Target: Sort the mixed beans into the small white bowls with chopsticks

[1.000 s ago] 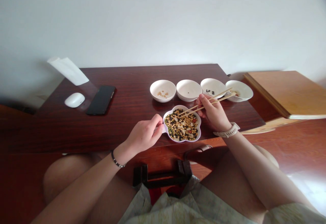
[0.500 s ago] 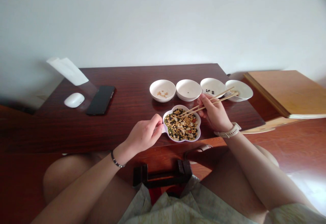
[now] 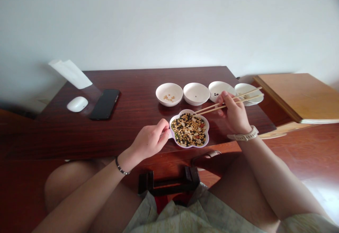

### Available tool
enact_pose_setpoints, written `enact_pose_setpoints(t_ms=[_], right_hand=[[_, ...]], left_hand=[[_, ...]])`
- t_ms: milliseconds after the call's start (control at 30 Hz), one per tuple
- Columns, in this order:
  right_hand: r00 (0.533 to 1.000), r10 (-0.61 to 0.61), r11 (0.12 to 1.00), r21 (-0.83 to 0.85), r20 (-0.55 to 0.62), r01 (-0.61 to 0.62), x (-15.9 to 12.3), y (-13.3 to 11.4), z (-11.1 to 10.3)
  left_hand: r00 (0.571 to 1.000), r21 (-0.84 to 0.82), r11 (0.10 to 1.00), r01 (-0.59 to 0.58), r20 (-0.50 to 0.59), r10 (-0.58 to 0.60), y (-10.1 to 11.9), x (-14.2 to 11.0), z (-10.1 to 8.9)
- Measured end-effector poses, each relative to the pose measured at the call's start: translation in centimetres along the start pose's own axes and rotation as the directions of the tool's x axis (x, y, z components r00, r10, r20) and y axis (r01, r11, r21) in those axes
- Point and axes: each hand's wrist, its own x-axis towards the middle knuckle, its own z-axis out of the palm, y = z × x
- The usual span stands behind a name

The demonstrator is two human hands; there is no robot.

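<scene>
My left hand point(image 3: 149, 140) grips the short handle of a white flower-shaped dish point(image 3: 207, 129) with a purple-tinted rim, which is heaped with mixed beans point(image 3: 189, 130). My right hand point(image 3: 234, 114) holds a pair of wooden chopsticks point(image 3: 210, 108) above the table, to the right of the dish. Their lower tips sit just past the dish's upper right rim, and nothing shows between them. Their other ends lie over the rightmost of the white bowls point(image 3: 249, 93). The other white bowls point(image 3: 169, 94) point(image 3: 196, 94) point(image 3: 218, 89) stand in a row and hold a few sorted beans.
The dark wooden table point(image 3: 137, 84) holds a black phone point(image 3: 105, 104), a white oval device point(image 3: 77, 104) and a folded white paper point(image 3: 70, 74) at its left. A wooden board point(image 3: 296, 97) stands at the right. A black wooden stand point(image 3: 168, 183) sits below the table edge.
My right hand and the chopsticks have moved right, away from the middle of the dish and over towards the white bowls. My left hand and the dish have stayed in place.
</scene>
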Motion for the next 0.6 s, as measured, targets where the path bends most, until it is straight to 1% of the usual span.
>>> enact_pose_setpoints(t_ms=[133, 233, 300, 367, 433, 500, 600], right_hand=[[0.985, -0.121, 0.992, 0.017, -0.125, 0.124, 1.6, -1.1, -2.5], [0.949, -0.215, 0.973, 0.037, -0.230, 0.229, 3.1, -1.4, -5.2], [0.916, -0.227, 0.967, 0.038, -0.330, 0.253, 4.1, -1.3, -6.9], [0.870, -0.220, 0.968, 0.012, -0.441, 0.251, 4.8, -0.8, -8.3], [0.821, -0.231, 0.971, -0.065, -0.523, 0.231, 5.3, -0.2, -9.3], [0.784, -0.248, 0.969, -0.142, -0.568, 0.204, 5.6, 0.4, -9.8], [0.759, -0.263, 0.964, -0.203, -0.596, 0.174, 5.6, 0.8, -9.7]], left_hand=[[1.000, -0.011, 1.000, 0.004, 0.004, -0.004, 0.0, 0.0, 0.0], [1.000, -0.018, 1.000, 0.010, 0.006, -0.010, 0.1, 0.1, 0.0], [1.000, -0.019, 1.000, 0.014, 0.006, -0.014, 0.1, 0.1, 0.0], [1.000, -0.017, 1.000, 0.017, 0.006, -0.017, 0.1, 0.1, 0.0], [1.000, -0.009, 1.000, 0.017, 0.006, -0.017, 0.2, 0.1, -0.1], [1.000, -0.003, 1.000, 0.015, 0.005, -0.015, 0.2, 0.1, -0.2], [1.000, -0.002, 1.000, 0.010, 0.004, -0.010, 0.2, 0.1, -0.2]])
